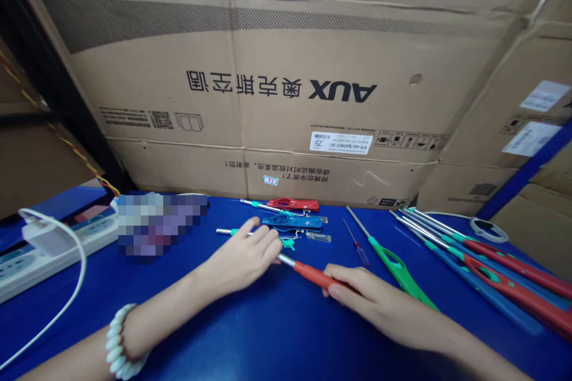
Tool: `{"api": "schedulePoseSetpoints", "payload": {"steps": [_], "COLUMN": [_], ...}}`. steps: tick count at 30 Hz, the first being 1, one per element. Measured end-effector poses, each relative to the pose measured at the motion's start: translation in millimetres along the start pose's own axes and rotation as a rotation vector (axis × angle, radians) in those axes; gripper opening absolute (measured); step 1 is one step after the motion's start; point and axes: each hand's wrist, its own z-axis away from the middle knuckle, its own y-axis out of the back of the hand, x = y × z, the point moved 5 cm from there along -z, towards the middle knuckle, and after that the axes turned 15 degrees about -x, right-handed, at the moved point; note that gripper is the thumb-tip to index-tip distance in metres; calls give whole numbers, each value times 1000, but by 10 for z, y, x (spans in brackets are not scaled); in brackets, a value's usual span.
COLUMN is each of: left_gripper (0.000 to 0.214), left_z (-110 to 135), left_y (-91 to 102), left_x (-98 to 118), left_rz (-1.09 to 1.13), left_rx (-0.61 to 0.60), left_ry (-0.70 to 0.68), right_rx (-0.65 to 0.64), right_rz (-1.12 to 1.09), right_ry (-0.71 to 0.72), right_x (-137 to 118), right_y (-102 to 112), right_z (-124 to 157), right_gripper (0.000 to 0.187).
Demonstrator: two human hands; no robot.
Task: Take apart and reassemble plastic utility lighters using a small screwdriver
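A red long-reach lighter (308,274) lies across both hands above the blue table. My right hand (366,297) is closed round its red handle. My left hand (250,253) is closed at the far end of its metal tube, and the tip is hidden by the fingers. Just beyond the left hand lie an opened red lighter shell (292,205) and an opened blue lighter shell (297,224), with metal rods, thin wires and a clear fuel tank (319,237). A small screwdriver (361,255) and a green lighter (397,268) rest beyond my right hand.
Several red and blue lighters (504,297) lie at the right, near a white banded device (488,229). A white power strip (58,253) with a plugged-in charger and cable stands at the left, beside a blurred patch. A large cardboard box (268,30) walls off the back.
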Motion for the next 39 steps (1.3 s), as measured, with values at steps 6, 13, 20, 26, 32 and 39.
{"api": "schedulePoseSetpoints", "payload": {"steps": [6, 13, 20, 26, 32, 39], "left_gripper": [46, 24, 12, 18, 42, 41], "left_z": [3, 37, 27, 31, -5, -4], "left_y": [-59, 49, -34, -36, -55, -99], "left_x": [-91, 536, 338, 282, 412, 434], "left_rz": [138, 292, 297, 360, 525, 613], "left_rx": [-119, -7, -86, -126, -234, -226], "left_ry": [-11, -298, -258, -196, -207, -257], "right_rx": [48, 44, 296, 231, 534, 585], "right_rz": [142, 279, 691, 727, 518, -245], "right_ry": [-17, 31, -398, -566, -398, 199], "right_x": [76, -12, 340, 595, 418, 159], "right_y": [-40, -280, 236, 337, 596, 506], "right_z": [-108, -221, -143, -123, 72, 115], "right_gripper": [24, 42, 14, 31, 17, 17]}}
